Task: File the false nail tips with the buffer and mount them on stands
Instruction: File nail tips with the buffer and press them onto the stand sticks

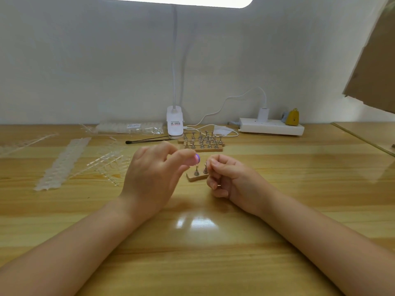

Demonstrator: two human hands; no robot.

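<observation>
Two bare forearms lie on a pale wooden table, the broad stretch nearest the person free around them. The left hand pinches a small purple-edged buffer between thumb and fingertips; the right hand, fingers curled, pinches the top of a metal stand on a small wooden base between the hands. Whether it holds a nail tip cannot be told. Farther back, wooden strips of metal stands sit beside a white clip lamp; clear nail-tip strips spread at left.

Glossy wood table; metal stands (wooden base).
</observation>
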